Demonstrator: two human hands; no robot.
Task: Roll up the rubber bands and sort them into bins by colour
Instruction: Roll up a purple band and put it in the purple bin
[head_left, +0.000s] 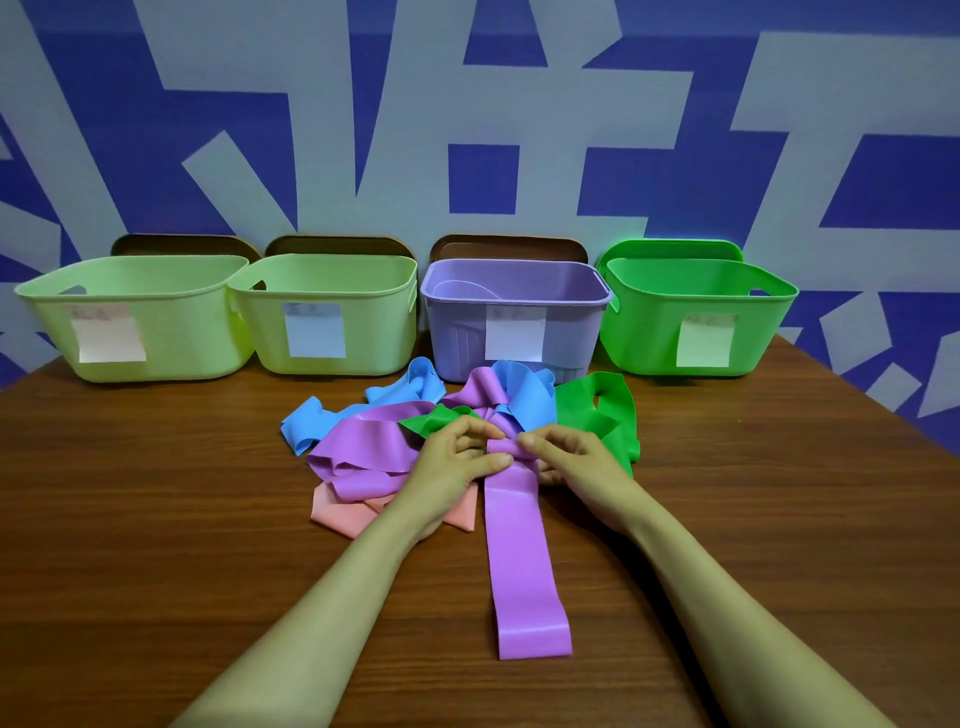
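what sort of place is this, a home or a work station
Probably a staged sorting station, not a home: four paper-labelled plastic bins in a row on a brown wood-grain table, a blue-and-grey patterned wall behind, and a heap of coloured flat rubber bands.

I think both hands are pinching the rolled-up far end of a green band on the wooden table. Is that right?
Not quite. The head view shows the left hand and the right hand pinching the rolled-up far end of a purple band, not a green one, on the wooden table.
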